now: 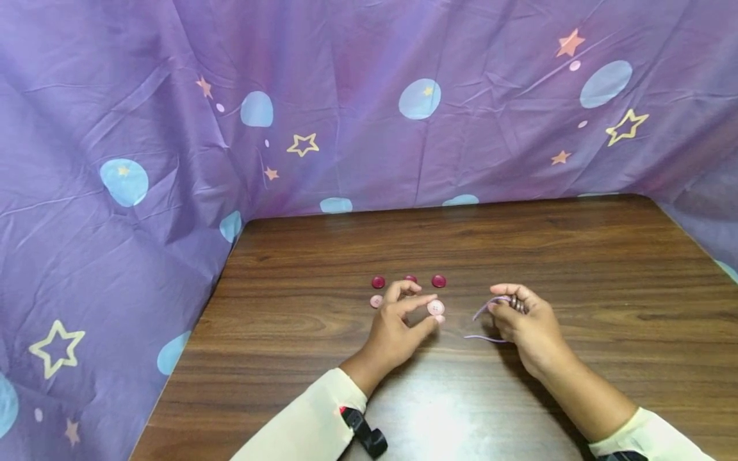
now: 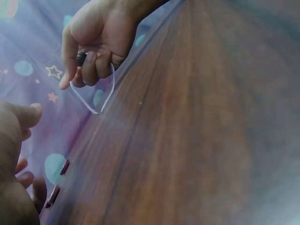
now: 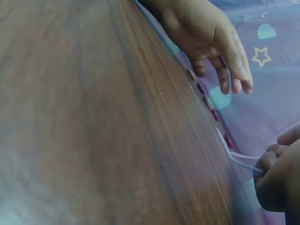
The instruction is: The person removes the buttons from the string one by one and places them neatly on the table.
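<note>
My left hand [image 1: 398, 323] pinches a pale pink button [image 1: 435, 308] on its edge between thumb and index finger, above the table. To its right, my right hand [image 1: 533, 330] holds a thin lilac string [image 1: 487, 339], whose two ends hang out toward the left hand. Several dark, shiny buttons [image 1: 517, 305] sit stacked within the right hand's curled fingers; in the left wrist view the dark stack [image 2: 81, 59] shows there too. Button and string are apart. The right wrist view shows the string [image 3: 239, 161] looping from the fist, while the pink button cannot be made out there.
Behind the left hand lie three dark red buttons [image 1: 439, 281] in a row, the middle one partly hidden. A light pink button [image 1: 376, 301] lies in front of the leftmost. The brown wooden table [image 1: 300, 384] meets a purple star-patterned cloth [image 1: 357, 128] at its back and sides.
</note>
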{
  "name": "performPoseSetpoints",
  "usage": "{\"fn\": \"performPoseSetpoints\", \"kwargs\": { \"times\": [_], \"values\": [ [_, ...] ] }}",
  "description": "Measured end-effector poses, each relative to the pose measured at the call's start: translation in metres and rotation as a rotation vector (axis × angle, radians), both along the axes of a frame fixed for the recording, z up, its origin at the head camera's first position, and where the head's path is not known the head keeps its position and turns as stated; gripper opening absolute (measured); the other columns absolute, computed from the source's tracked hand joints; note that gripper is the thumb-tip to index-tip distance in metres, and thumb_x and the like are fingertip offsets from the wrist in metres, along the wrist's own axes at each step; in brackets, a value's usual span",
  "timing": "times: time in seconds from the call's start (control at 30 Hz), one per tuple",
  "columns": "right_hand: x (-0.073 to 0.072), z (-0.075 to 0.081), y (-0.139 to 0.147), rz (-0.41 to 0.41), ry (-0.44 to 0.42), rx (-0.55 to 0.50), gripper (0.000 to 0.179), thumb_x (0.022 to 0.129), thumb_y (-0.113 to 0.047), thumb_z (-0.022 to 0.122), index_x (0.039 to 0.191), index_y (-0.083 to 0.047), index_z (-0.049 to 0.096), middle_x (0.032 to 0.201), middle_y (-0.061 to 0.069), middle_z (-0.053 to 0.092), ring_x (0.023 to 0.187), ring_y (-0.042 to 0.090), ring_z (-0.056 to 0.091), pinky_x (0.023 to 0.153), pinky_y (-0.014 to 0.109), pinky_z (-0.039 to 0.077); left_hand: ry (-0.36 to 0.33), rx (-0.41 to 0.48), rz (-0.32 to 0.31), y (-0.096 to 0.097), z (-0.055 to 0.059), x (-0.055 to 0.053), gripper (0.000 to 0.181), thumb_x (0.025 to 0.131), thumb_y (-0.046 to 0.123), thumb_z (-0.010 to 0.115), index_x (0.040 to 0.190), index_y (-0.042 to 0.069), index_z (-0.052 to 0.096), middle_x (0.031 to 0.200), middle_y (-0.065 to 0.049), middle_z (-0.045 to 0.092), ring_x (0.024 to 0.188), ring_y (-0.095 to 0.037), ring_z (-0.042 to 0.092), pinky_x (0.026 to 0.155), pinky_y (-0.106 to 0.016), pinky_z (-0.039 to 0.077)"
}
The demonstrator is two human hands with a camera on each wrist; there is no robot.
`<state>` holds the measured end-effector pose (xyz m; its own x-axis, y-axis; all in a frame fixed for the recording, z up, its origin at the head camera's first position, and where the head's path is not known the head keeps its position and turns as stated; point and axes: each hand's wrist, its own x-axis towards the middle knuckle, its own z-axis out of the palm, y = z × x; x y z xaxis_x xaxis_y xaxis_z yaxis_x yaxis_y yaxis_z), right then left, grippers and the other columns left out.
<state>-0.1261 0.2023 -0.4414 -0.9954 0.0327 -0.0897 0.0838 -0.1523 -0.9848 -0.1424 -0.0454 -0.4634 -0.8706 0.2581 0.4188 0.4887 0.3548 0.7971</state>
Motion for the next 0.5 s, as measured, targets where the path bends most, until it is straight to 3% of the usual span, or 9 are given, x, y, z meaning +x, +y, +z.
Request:
{"fn": "performPoseSetpoints", "kwargs": {
  "times": [0.1,0.23,0.5],
  "values": [
    [-0.0013,-0.0002,0.0013,0.036,-0.030,-0.023,0.036,0.105,0.009,0.053,0.130,-0.016,0.047,0.089,-0.010,0.052,0.065,0.004,0.046,0.058,0.018,0.041,-0.008,-0.023,0.047,0.0007,-0.0006,-0.0029,0.036,0.090,0.016,0.090,0.124,0.008,0.082,0.139,-0.018,0.062,0.129,-0.031,0.063,0.104,-0.035,0.057],
    [-0.0032,-0.0007,0.0019,0.062,-0.079,-0.053,0.037,0.108,0.007,0.043,0.133,-0.017,0.029,0.092,-0.009,0.050,0.067,0.006,0.045,0.060,0.021,0.041,-0.037,-0.061,0.082,0.0018,-0.0011,-0.0053,0.035,0.090,0.019,0.091,0.123,0.009,0.083,0.142,-0.017,0.062,0.136,-0.032,0.060,0.113,-0.044,0.054],
    [-0.0017,-0.0052,0.0066,0.061,-0.135,-0.060,0.028,0.115,-0.005,0.043,0.132,-0.018,0.025,0.089,-0.010,0.054,0.065,0.005,0.045,0.059,0.021,0.042,-0.023,-0.184,0.107,0.0063,0.0003,-0.0083,0.034,0.091,0.023,0.090,0.123,0.012,0.084,0.149,-0.018,0.061,0.143,-0.034,0.053,0.117,-0.052,0.049]
  ]
}}
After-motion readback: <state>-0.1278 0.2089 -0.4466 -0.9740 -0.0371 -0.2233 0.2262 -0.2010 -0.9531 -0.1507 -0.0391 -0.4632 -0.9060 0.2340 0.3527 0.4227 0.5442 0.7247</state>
